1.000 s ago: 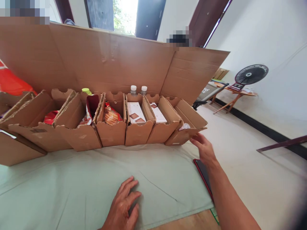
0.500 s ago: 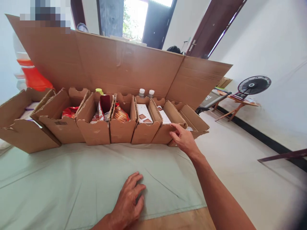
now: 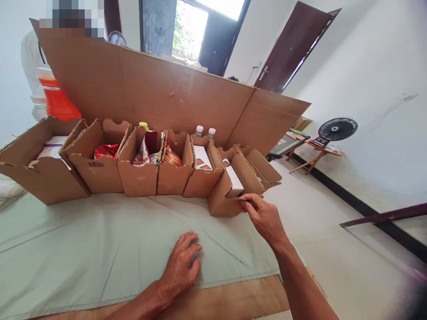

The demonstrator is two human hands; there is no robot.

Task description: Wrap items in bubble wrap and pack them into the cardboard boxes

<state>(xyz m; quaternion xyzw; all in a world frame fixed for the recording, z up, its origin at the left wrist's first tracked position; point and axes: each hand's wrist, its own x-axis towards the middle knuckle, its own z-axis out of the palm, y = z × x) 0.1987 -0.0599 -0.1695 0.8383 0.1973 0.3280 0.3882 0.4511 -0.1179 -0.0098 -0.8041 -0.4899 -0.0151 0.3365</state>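
Observation:
My right hand (image 3: 263,216) pinches the front rim of a cardboard box (image 3: 222,202), second from the right in a row of several. This box juts forward of its neighbours and holds a white carton (image 3: 234,180). On the green cloth (image 3: 133,235) rests my left hand (image 3: 182,262), fingers loosely spread with nothing in them. Left of the gripped box, another cardboard box (image 3: 200,186) contains a white carton with brown squares (image 3: 203,158). Farther left, boxes hold a bag of sticks (image 3: 172,156), a red-and-white packet (image 3: 142,153) and a red packet (image 3: 106,151).
A tall cardboard panel (image 3: 150,86) stands behind the row. Two clear bottles (image 3: 199,130) and an orange container (image 3: 58,100) show by it. On the right, a black fan (image 3: 337,129) sits on a small wooden table (image 3: 322,153) against the wall.
My right hand has pulled the second box from the right toward me, out of line with the others. My left hand stays on the cloth. The view has shifted slightly.

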